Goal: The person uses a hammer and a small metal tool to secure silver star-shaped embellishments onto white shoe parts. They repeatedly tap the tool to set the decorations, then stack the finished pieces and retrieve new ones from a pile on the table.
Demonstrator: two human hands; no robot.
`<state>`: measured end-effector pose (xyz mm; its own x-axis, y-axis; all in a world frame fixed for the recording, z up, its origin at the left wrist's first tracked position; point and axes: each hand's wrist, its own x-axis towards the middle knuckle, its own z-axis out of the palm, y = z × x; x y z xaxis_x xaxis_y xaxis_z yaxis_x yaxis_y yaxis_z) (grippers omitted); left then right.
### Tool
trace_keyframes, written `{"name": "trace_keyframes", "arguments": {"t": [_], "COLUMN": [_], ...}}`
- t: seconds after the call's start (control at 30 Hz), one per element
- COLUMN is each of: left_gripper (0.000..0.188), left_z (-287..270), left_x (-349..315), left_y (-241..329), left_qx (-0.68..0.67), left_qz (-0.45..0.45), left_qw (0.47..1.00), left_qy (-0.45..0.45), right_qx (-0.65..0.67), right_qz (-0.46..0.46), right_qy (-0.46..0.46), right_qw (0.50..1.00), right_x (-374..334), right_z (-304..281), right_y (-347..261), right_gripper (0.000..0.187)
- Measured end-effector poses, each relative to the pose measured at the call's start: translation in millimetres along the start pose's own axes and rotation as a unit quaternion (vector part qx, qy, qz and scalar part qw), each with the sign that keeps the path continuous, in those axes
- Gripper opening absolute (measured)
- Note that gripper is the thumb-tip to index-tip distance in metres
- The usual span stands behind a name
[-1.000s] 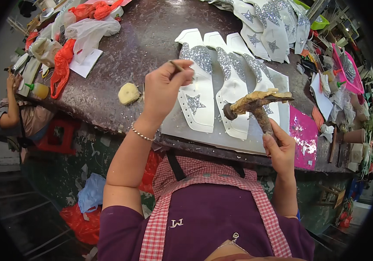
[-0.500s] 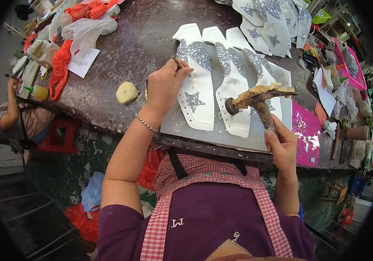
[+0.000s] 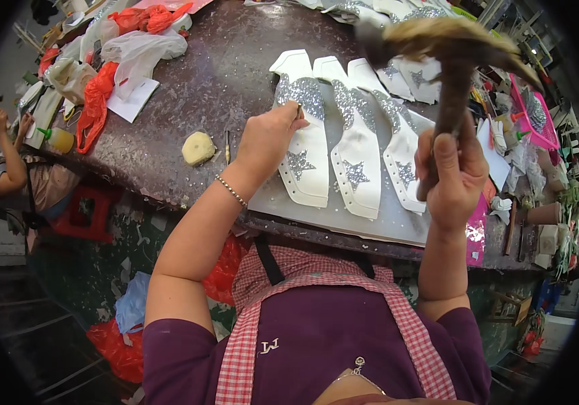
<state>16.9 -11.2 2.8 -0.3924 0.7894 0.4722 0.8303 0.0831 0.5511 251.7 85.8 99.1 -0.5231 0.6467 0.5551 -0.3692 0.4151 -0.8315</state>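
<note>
My left hand [image 3: 269, 138] pinches a thin punch-like rod [image 3: 299, 107], of which only the top end shows. It rests over the leftmost white shoe-upper piece [image 3: 311, 181], which has silver glitter, a star and a row of holes. Raised above the table, my right hand [image 3: 457, 172] grips the handle of a hammer [image 3: 455, 50], its head wrapped in tattered tan material and blurred. Two similar pieces, a middle one [image 3: 359, 145] and a right one [image 3: 401, 154], lie alongside on a grey board [image 3: 343, 225].
A yellowish round lump [image 3: 198, 148] and another thin rod [image 3: 227, 147] lie left of my hand. More glittery pieces [image 3: 414, 75] are piled at the back. Plastic bags [image 3: 144, 50] and a bottle [image 3: 60, 140] crowd the left, where another person [image 3: 16, 169] sits. A pink basket [image 3: 536, 111] stands right.
My right hand has lifted the hammer up from near the board's right side. My left hand has lowered slightly on the same piece, still pinching the rod.
</note>
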Motion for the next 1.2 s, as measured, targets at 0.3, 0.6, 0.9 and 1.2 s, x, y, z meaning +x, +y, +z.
{"name": "trace_keyframes", "arguments": {"t": [0.3,0.6,0.9,1.2], "left_gripper": [0.015,0.013,0.018,0.018], "left_z": [1.9,-1.7,-9.7,-14.9], "left_x": [-2.9,-14.1,-11.9,-5.8], "left_y": [-15.9,-27.5,-18.5,0.6], "left_qx": [-0.022,-0.114,-0.033,0.026], "left_qz": [-0.012,-0.074,-0.003,0.017], "left_qw": [1.0,0.991,0.999,0.998], "left_qy": [0.02,-0.003,-0.004,-0.055], "right_qx": [-0.339,-0.222,-0.186,-0.102], "right_qz": [0.073,0.188,0.179,-0.089], "right_qy": [-0.101,-0.08,-0.087,-0.056], "right_qw": [0.932,0.953,0.962,0.989], "right_x": [11.9,-15.3,-13.1,19.2], "right_z": [6.5,-13.1,-5.9,17.8], "right_y": [4.8,12.7,19.5,12.0], "right_gripper": [0.04,0.038,0.039,0.041]}}
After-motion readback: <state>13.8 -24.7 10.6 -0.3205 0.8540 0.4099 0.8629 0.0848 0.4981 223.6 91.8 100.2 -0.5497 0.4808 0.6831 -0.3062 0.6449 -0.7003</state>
